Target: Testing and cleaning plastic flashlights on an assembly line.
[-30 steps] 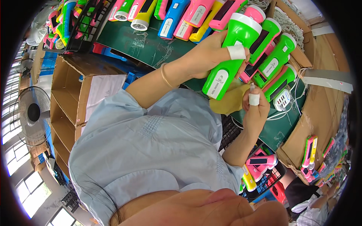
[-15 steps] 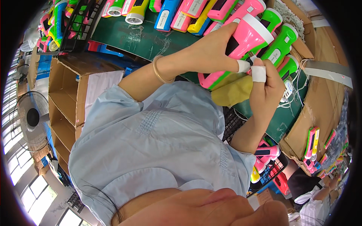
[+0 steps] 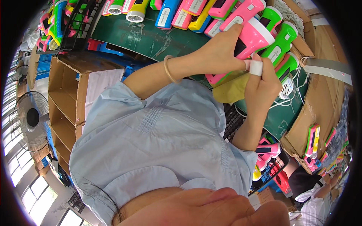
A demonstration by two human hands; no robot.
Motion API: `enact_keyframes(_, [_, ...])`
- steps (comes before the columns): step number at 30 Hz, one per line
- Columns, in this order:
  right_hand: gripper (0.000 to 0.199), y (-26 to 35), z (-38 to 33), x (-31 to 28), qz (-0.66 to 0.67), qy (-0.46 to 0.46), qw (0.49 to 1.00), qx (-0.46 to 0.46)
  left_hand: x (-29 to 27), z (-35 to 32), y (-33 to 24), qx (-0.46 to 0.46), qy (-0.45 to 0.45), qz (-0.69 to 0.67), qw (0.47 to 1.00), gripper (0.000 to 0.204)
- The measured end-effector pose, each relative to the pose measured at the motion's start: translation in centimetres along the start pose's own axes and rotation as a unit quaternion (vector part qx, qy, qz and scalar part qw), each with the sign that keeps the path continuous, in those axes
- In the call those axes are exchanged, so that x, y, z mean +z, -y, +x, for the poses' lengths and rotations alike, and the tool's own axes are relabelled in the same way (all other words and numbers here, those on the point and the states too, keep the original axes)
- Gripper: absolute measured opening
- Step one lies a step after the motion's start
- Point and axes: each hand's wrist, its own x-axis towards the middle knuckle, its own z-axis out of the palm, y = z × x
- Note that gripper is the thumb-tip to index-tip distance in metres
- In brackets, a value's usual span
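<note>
My left hand (image 3: 220, 52) is wrapped around a pink and green flashlight (image 3: 255, 35) with a wide white-rimmed head, which points up and to the right. My right hand (image 3: 262, 81), with white tape around a finger, pinches close against the flashlight's side; whatever lies between those fingertips is hidden. Below the flashlight, an olive-yellow cloth (image 3: 230, 89) partly covers its pink lower end. Green flashlights (image 3: 279, 45) lie just right of the held one, and a pink flashlight (image 3: 243, 14) lies beyond it.
Several coloured flashlights (image 3: 166, 15) line the green table's (image 3: 151, 41) far side. At right are a white multi-port charger (image 3: 287, 88) with cables and cardboard (image 3: 313, 113). A cardboard shelf box (image 3: 64, 86) and a black crate (image 3: 77, 28) stand left. A person (image 3: 315, 201) sits at lower right.
My fingertips have closed over a small dark piece with a metal-looking tip, visible earlier between my hands. Both hands and the flashlight have shifted slightly.
</note>
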Motion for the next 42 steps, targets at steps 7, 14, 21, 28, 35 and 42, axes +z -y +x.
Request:
enact_keyframes(7, [0.032, -2.7, 0.1, -2.4, 0.112, -0.17, 0.971, 0.126, -1.6, 2.7, -1.5, -0.152, -0.075, -0.49, 0.855, 0.038])
enact_keyframes(14, [0.034, -4.3, -1.1, -2.2, 0.521, -0.208, 0.744, 0.363, -0.6, 5.9, -0.6, 0.008, 0.092, -0.298, 0.95, 0.058])
enact_keyframes(21, [0.033, -17.7, -4.5, -13.4, 0.195, -0.454, 0.753, 0.435, -16.2, 22.9, 18.6, -0.209, -0.088, 0.273, 0.935, 0.044])
enact_keyframes(28, [0.036, -13.5, -2.2, -10.5, 0.314, -0.248, 0.848, 0.349, -17.8, 24.8, 25.6, -0.148, -0.121, 0.141, 0.971, 0.043])
enact_keyframes(35, [0.045, -5.7, 3.3, -3.6, 0.333, -0.097, 0.922, 0.171, -9.8, 6.7, 4.0, -0.182, 0.242, -0.424, 0.854, 0.046])
enact_keyframes(42, [0.026, -6.2, 6.3, -8.0, 0.634, 0.235, 0.729, 0.106, -2.2, -3.5, 2.3, -0.173, 0.443, -0.611, 0.633, 0.07])
